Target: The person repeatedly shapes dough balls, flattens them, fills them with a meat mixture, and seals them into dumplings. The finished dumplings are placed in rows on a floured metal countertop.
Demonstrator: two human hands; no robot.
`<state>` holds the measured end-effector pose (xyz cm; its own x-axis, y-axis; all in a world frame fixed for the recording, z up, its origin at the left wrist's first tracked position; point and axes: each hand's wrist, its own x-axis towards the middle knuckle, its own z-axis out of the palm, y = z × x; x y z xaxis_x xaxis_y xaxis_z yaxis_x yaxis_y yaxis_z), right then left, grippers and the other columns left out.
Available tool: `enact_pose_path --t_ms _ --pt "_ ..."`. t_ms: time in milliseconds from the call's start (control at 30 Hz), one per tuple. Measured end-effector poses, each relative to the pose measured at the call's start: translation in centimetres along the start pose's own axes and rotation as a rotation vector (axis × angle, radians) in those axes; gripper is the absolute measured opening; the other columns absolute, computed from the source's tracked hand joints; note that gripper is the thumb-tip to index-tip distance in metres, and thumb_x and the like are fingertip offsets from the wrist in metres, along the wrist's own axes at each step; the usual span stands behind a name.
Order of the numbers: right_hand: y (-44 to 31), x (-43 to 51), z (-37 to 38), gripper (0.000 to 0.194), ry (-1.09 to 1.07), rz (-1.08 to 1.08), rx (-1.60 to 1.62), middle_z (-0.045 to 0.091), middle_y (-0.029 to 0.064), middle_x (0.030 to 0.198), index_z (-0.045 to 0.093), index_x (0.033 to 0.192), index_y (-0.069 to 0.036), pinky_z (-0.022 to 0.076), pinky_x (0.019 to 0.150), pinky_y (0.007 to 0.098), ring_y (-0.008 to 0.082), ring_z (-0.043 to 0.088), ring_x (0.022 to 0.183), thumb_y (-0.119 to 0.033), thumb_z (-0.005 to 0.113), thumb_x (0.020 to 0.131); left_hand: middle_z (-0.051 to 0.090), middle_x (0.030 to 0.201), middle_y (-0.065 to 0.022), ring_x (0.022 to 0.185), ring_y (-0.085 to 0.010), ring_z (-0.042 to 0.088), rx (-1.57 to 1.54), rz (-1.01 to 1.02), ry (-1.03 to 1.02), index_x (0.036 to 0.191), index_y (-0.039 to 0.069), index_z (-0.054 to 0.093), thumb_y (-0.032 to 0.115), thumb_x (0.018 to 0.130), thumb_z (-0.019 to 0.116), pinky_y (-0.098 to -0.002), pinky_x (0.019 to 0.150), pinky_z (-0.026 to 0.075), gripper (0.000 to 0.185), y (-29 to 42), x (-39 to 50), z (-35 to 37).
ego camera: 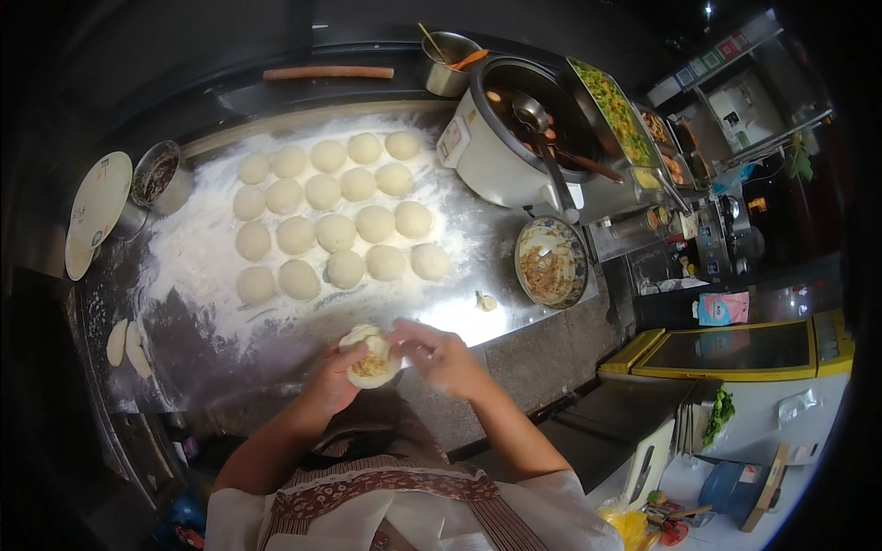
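My left hand [334, 379] holds a round dough wrapper [372, 355] with brown filling showing in its middle. At the wrapper's right edge is my right hand [437, 355], somewhat blurred; whether its fingers pinch the dough cannot be told. Beyond my hands, rows of round dough balls [335, 233] sit on the floured worktop [200, 275]. A patterned bowl of filling [551, 262], with a shiny utensil in it, stands to the right. A small scrap of dough [486, 302] lies between that bowl and my hands.
A large cooker [496, 165] of dark broth, with ladle and eggs, stands at the back right beside a tray of chopped vegetables [610, 107]. A rolling pin [329, 72] and metal pot [448, 76] are behind the board. At left are a dark-filled pot [162, 179], plates [100, 206] and dough strips [138, 350].
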<state>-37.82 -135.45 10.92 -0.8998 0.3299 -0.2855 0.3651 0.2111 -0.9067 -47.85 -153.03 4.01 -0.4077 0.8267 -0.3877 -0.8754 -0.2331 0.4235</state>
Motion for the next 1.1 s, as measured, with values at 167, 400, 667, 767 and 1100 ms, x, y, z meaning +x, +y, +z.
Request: enact_pose_path --t_ms 167,400,667,767,1100 --pt "12.6 3.6 -6.6 0.041 0.398 0.002 -1.085 0.059 0.0209 0.126 0.063 0.119 -0.007 0.0466 0.092 0.0486 0.0352 0.058 0.113 -0.002 0.052 0.080 0.053 0.132 -0.0178 0.123 -0.0307 0.052 -0.106 0.002 0.076 0.136 -0.002 0.042 0.023 0.089 0.051 -0.0460 0.106 0.039 0.054 0.4 -0.5 0.1" --pt "10.6 3.3 -7.2 0.029 0.209 0.289 -0.308 0.068 0.0154 0.102 0.066 0.112 -0.003 0.0540 0.070 0.0338 0.0206 0.066 0.086 -0.014 0.067 0.084 0.050 0.136 -0.0181 0.126 -0.0317 0.049 -0.086 0.121 0.029 0.138 -0.003 0.040 0.012 0.077 0.054 -0.0457 0.107 0.038 0.064 1.5 -1.7 1.4" --pt "-5.3 -0.4 5.9 0.022 0.242 -0.513 -0.174 0.066 0.0095 0.099 0.072 0.102 -0.003 0.0471 0.078 0.0316 0.0195 0.056 0.090 -0.008 0.075 0.081 0.057 0.125 -0.0107 0.114 -0.0214 0.057 0.058 0.254 -0.017 0.132 0.000 0.047 -0.002 0.086 0.060 -0.0352 0.095 0.049 0.048 3.3 -4.2 2.8" --pt "-6.9 -0.2 8.2 0.020 0.302 -0.610 -0.332 0.058 0.0158 0.121 0.073 0.095 -0.004 0.0422 0.088 0.0381 0.0305 0.050 0.107 -0.008 0.077 0.076 0.056 0.123 -0.0095 0.114 -0.0195 0.056 -0.005 0.294 -0.099 0.134 0.001 0.044 -0.002 0.086 0.060 -0.0338 0.096 0.047 0.051 5.0 -6.6 2.6" --pt "-9.4 -0.3 16.6 0.044 -0.075 -0.564 0.168 0.034 0.0179 0.150 0.058 0.130 -0.010 0.0372 0.106 0.0397 0.0284 0.038 0.135 -0.008 0.067 0.087 0.056 0.121 -0.0089 0.112 -0.0175 0.056 0.096 0.392 -0.128 0.135 0.001 0.043 0.002 0.086 0.061 -0.0338 0.096 0.046 0.052 8.9 -13.8 -1.8"
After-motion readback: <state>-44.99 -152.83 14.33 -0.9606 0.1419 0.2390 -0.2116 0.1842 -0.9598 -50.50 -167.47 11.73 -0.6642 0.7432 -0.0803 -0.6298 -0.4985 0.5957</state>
